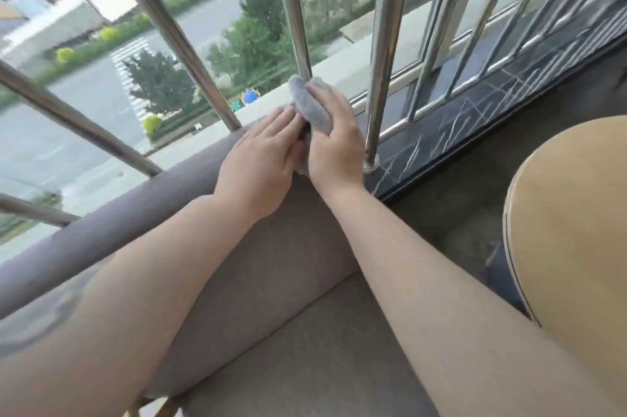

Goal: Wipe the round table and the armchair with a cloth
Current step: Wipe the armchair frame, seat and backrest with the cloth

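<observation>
- While the right hand (334,141) gripped a bunched grey cloth (311,104) atop the armchair (271,247) back, the left hand (261,158) lay flat beside it.
- Soft and light, the cloth likely handled best wadded in the palm.

Steel railing (385,53) stands on dark tiled ledge (475,118).

- Right hand (334,148) gripping bunched grey cloth (310,104) at top edge of armchair (271,247) back.
- Left hand (261,158) flat on armchair, fingers touching cloth.
- Round table (573,223) at right, apart.
- Metal railing (383,53) just behind.
</observation>
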The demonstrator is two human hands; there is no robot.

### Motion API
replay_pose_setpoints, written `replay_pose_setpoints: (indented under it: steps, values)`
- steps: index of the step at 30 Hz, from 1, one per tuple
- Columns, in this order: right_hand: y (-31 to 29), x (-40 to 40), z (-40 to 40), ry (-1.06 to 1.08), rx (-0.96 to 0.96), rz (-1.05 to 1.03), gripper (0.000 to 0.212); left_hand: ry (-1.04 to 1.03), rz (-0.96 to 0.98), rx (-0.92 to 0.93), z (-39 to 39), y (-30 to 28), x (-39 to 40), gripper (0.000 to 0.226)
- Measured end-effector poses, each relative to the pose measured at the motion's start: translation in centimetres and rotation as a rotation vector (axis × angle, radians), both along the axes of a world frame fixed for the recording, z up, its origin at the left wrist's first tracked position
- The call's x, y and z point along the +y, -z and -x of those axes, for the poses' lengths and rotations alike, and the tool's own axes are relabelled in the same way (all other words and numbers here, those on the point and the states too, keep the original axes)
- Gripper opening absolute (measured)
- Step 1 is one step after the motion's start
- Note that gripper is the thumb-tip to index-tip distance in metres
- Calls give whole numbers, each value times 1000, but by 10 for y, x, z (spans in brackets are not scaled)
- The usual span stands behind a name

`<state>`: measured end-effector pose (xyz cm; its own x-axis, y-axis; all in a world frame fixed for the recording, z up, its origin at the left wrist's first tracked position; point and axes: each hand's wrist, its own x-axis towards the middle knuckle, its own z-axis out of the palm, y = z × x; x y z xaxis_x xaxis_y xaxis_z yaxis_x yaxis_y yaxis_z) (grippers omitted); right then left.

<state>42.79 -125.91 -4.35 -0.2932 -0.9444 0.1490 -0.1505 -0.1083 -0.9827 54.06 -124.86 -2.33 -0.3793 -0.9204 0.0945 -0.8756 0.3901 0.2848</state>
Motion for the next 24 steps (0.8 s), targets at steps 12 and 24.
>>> replay_pose_setpoints:
  steps: [12, 24]
  values:
    - [16, -1, 36, -300, -476, -45, 31, 271, 278, -164, -10, 10, -28, 49]
    - [42, 7, 23, -128, -228, 127, 37, 334, 294, -220, -12, 14, -26, 44]
